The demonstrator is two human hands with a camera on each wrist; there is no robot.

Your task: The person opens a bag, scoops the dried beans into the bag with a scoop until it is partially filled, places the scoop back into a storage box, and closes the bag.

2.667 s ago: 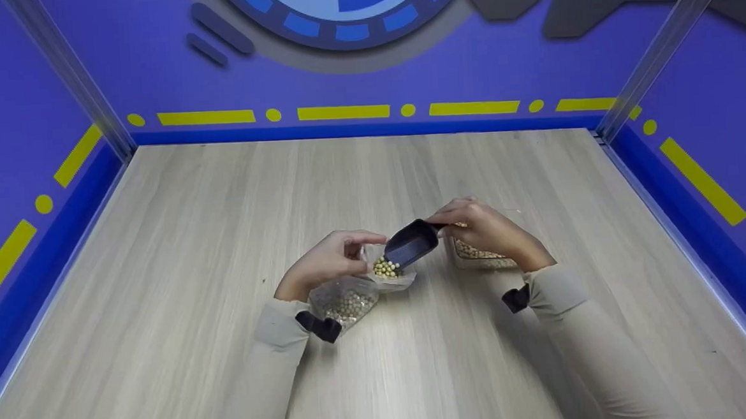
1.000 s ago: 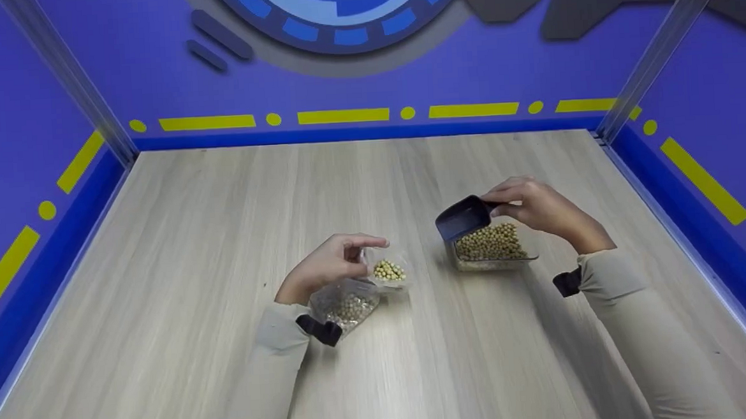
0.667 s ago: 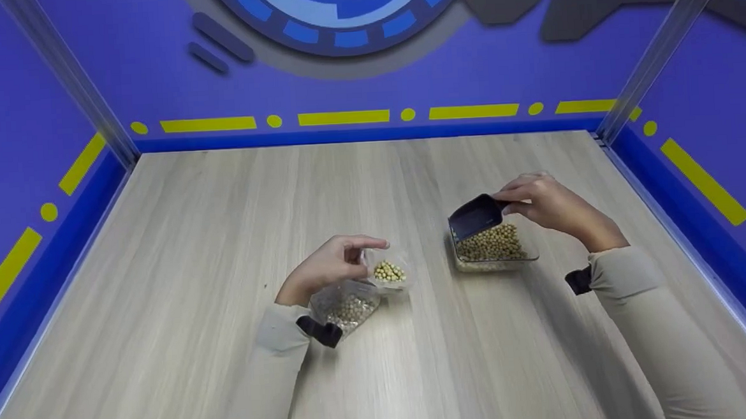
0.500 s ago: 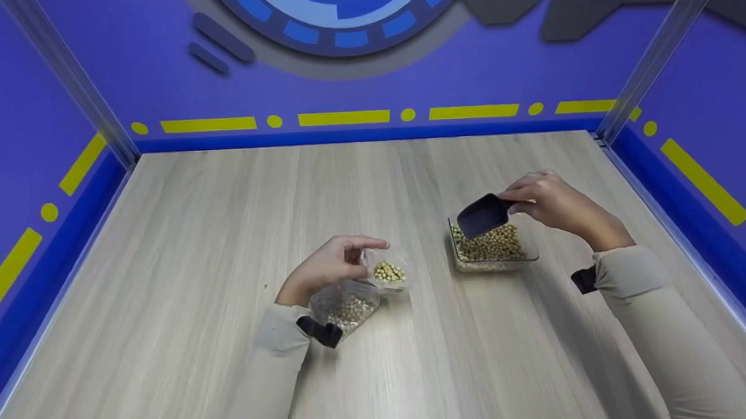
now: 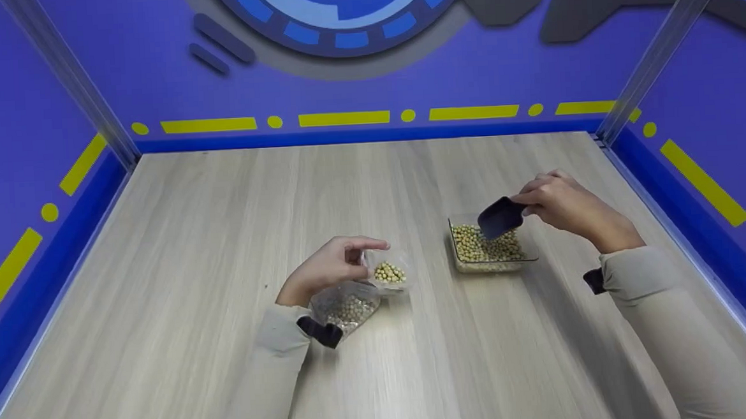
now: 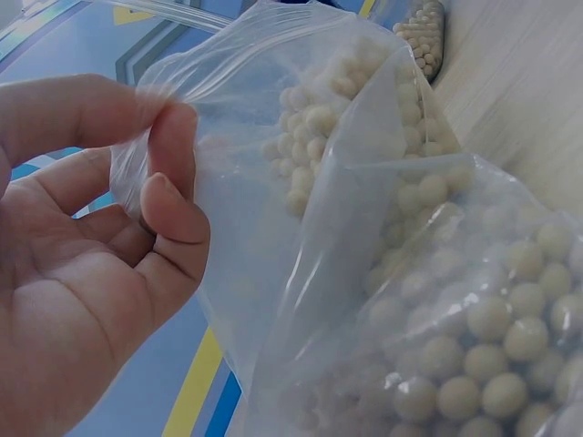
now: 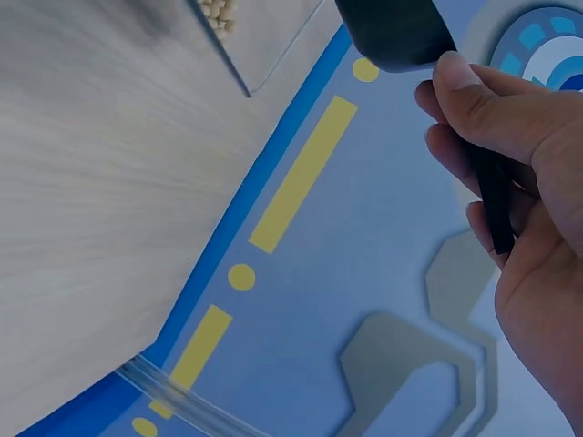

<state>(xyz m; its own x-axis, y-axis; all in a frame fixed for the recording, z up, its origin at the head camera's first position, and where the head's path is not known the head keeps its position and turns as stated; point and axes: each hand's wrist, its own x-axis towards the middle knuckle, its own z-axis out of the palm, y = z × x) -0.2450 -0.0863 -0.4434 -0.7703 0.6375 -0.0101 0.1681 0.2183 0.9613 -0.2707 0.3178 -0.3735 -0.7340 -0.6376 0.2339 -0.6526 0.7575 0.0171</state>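
Observation:
A clear zip bag (image 6: 237, 182) part full of round, pale yellow beans (image 5: 389, 272) lies on the table. My left hand (image 5: 328, 268) pinches the bag's mouth at its edge and keeps it gaping; the left wrist view shows thumb and fingers curled on the film. The bag's fuller part (image 5: 351, 308) lies by the left wrist. My right hand (image 5: 571, 205) grips the handle of a black scoop (image 5: 500, 218), thumb along it in the right wrist view. The scoop's tilted bowl overlaps a clear rectangular container (image 5: 494, 267) holding more such beans (image 5: 477, 245).
The wooden table (image 5: 220, 211) is bounded by a blue back wall (image 5: 354, 89) and side walls (image 5: 24, 125) with yellow marks. Metal posts (image 5: 82, 78) stand at the back corners. A black wrist mount (image 5: 320, 331) sits on the left sleeve.
The right hand has carried the scoop from the bag's mouth, where beans lay at its lip, rightward over the container. The left hand has stayed on the bag.

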